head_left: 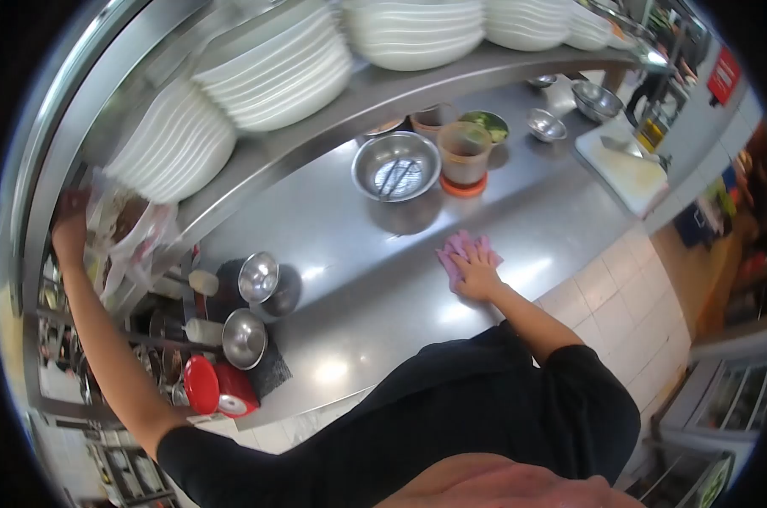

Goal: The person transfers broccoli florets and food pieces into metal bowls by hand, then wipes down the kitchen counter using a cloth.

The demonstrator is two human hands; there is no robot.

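Observation:
My right hand [477,273] lies spread on a pink cloth [457,247], pressing it flat on the steel counter [358,292]. At the far left, my left hand [71,222] is raised beside clear plastic bags [142,241] near the shelf's end; its fingers are dark and blurred, and what they touch cannot be made out. Beyond the cloth stand a steel bowl [396,167] with a dark utensil inside and a clear container [465,152] on an orange base.
Stacked white plates [273,72] fill the shelf above. Metal bowls [259,278] and a red scale [223,388] stand at the left. At the right are a white cutting board [622,173] with a knife, small steel bowls [546,125] and a bottle [652,131].

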